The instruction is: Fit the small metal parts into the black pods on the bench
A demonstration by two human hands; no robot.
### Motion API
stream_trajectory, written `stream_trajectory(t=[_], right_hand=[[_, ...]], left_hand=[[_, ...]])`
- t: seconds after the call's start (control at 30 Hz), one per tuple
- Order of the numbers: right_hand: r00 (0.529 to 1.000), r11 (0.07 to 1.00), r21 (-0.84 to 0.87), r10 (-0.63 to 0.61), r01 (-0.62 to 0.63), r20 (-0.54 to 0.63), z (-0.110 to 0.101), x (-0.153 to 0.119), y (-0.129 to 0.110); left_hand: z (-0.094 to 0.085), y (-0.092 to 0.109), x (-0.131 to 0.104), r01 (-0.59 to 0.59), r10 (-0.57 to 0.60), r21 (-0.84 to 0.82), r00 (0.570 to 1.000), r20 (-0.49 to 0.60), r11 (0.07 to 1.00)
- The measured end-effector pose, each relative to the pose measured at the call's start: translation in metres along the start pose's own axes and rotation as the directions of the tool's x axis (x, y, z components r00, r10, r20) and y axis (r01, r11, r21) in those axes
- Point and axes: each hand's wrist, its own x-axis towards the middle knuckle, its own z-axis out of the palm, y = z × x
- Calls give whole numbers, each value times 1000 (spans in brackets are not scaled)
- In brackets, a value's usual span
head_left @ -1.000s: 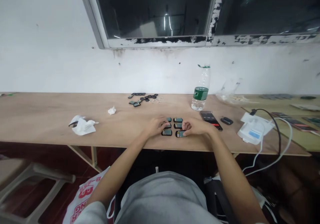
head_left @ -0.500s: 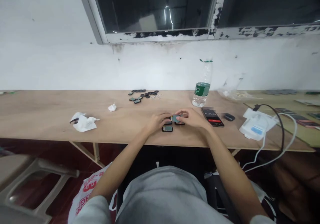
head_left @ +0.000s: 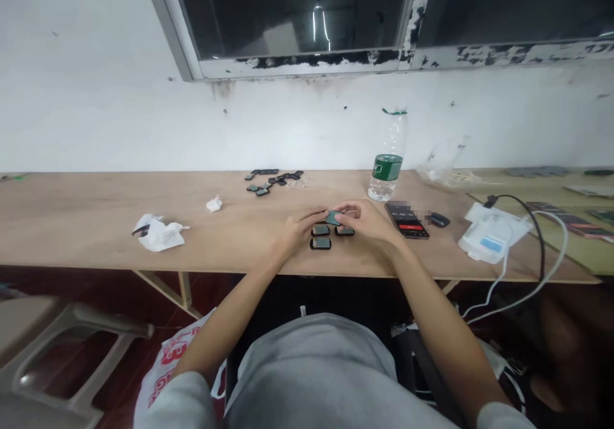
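Observation:
My left hand and my right hand meet over the wooden bench. Together their fingertips pinch one small dark screen module lifted a little off the wood. Just below it lie three more of the same modules: one by my left fingers, one under my right hand, and one closest to me. Other modules under the hands are hidden.
A scattered group of small dark parts lies farther back. A water bottle, a phone and a small black object stand to the right, then a white box with cables. Crumpled tissues lie on the left.
My right hand took a module from the near right of the group and raised it toward the back; my left hand came up to grip it too. The view tilted slightly.

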Motion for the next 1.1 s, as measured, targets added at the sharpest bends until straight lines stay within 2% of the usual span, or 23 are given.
stream_trajectory(t=[0.23,0.4,0.53,0.6,0.73,0.87,0.97,1.1], right_hand=[[998,993,97,70,-69,-6,1,5,6],[999,993,105,43,-44,12,0,10,21],[997,994,84,64,-66,34,-1,8,20],[995,995,36,97,-97,7,-1,7,16],[986,980,-116,155,-161,-59,-9,4,13],[978,958,-225,196,-177,67,-25,2,21],[955,944,-273,238,-185,175,-33,0,26],[920,920,-305,320,-245,227,-31,-2,30]], left_hand=[[-1,1,1,21,-21,-19,999,31,1000],[1,3,3,49,-51,27,997,65,998],[1,1,4,138,-138,13,989,50,990],[-2,-1,5,210,-209,-5,978,24,978],[-9,-7,9,394,-394,-58,919,-1,917],[-18,-17,11,485,-486,-47,874,-6,873],[-27,-31,7,525,-527,51,846,77,850],[-34,-47,-3,603,-590,38,763,264,797]])
